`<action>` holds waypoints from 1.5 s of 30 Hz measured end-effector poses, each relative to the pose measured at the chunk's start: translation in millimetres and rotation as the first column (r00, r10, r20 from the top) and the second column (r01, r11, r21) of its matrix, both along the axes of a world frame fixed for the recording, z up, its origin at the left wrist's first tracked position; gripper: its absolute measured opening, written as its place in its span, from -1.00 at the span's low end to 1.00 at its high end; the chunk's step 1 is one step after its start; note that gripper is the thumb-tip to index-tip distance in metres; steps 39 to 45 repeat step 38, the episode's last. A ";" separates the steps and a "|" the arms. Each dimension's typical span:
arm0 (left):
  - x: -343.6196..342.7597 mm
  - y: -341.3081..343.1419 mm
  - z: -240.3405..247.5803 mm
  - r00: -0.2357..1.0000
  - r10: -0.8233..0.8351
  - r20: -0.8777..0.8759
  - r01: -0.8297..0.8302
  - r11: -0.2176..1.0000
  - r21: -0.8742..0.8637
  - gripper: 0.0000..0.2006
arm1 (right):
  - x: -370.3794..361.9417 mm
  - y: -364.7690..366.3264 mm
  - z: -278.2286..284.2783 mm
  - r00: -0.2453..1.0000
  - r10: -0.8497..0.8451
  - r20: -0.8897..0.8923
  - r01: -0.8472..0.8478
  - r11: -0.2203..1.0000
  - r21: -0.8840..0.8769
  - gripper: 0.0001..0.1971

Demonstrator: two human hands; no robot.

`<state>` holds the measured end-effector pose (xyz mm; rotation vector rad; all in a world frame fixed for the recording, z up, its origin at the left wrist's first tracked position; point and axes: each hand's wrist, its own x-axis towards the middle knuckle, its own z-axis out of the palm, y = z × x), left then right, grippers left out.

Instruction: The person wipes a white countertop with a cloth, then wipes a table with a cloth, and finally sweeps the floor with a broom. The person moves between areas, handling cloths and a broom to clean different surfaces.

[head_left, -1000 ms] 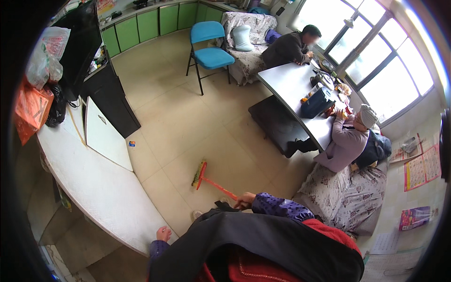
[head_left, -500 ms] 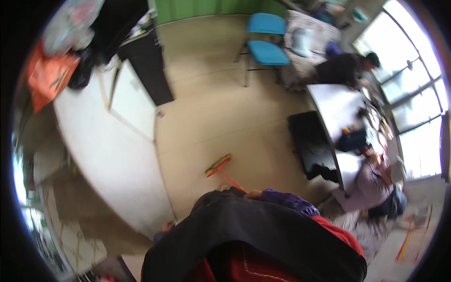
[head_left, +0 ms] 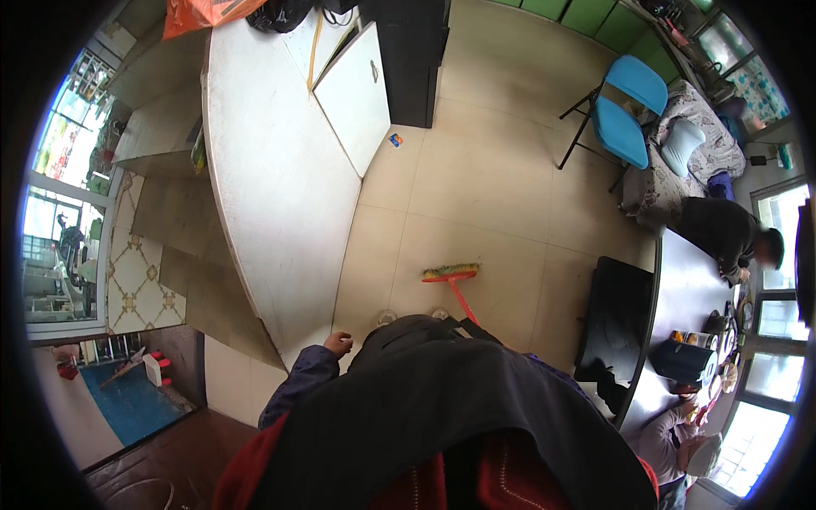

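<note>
A broom [head_left: 450, 274] with a red handle and green-yellow bristles lies against the tiled floor ahead of my feet. Its handle runs back toward my body and disappears behind my dark apron. My right hand is hidden there; only a bit of purple sleeve [head_left: 554, 374] shows on that side. My left hand [head_left: 338, 343] hangs at my left side, beside the white counter, fingers loosely bent and nothing in them. Just beyond the broom is bare tile, and a small colourful card [head_left: 396, 140] lies farther off near the cabinet foot.
The long white counter [head_left: 280, 153] curves along my left, its cabinet door [head_left: 357, 98] ajar. A black stool [head_left: 616, 319] stands at the dark table [head_left: 684, 285] on my right, where two people sit or lean. A blue folding chair [head_left: 620, 127] stands farther back.
My view has swung left, so the room appears shifted rightward. The broom head has turned to lie more crosswise. My right hand, earlier seen at the handle, is now hidden; more of my left arm shows.
</note>
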<state>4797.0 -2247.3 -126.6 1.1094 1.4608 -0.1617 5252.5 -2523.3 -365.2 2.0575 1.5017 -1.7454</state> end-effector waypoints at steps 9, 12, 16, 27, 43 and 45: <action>-24.8 -22.4 -14.0 0.997 0.069 -0.035 -0.069 0.998 -0.006 -0.62 | 7.0 -5.8 9.2 0.994 -0.071 -0.083 0.078 0.993 0.086 -0.62; -7.5 -20.9 -8.9 0.998 0.065 0.011 -0.065 0.998 0.008 -0.63 | 7.9 -5.4 7.4 0.996 -0.092 -0.020 0.093 0.996 0.019 -0.64; 8.4 -17.5 -7.2 0.992 0.089 0.090 -0.091 0.996 0.016 -0.63 | 5.8 -9.0 -3.7 1.000 0.005 -0.015 -0.004 0.996 0.094 -0.63; -7.6 -16.7 -20.3 0.997 -0.059 -0.055 0.058 0.998 -0.021 -0.61 | 16.4 -12.5 4.7 0.985 -0.159 -0.064 0.165 0.982 0.093 -0.60; 58.3 23.9 -21.4 0.995 -0.060 0.077 0.058 0.998 0.024 -0.58 | 30.8 -3.0 43.8 0.853 -0.455 -0.256 0.493 0.863 0.108 -0.56; 58.3 23.9 -21.4 0.995 -0.060 0.077 0.058 0.998 0.024 -0.58 | 30.8 -3.0 43.8 0.853 -0.455 -0.256 0.493 0.863 0.108 -0.56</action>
